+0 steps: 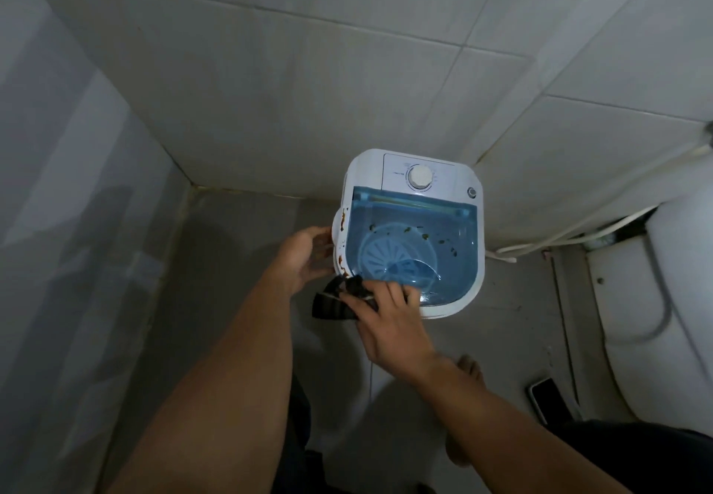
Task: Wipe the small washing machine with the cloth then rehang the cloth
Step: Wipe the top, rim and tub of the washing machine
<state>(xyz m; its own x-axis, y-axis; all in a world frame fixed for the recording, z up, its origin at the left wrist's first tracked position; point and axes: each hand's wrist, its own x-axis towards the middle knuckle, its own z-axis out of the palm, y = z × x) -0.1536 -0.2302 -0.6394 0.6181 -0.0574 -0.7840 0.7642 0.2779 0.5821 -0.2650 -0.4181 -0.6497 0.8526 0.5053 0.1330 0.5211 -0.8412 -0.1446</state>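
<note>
My right hand (389, 320) pinches the dark cloth (339, 300) against the near rim of the small washing machine (409, 235). My left hand (304, 258), fingers loosely curled, steadies the machine's left side. Brown spots, possibly rust, dot its blue lid (443, 231); I should press firmly, wiping across with overlapping strokes.

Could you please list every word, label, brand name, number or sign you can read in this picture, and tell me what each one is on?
None can be read.
Small white washing machine, control panel around the round white dial: faint grey markings ring the dial, too small and blurred to read.
Translucent blue lid: no print visible, only brown spots.
Black phone on the floor: no readable text.
Dark cloth: no label visible.
</note>
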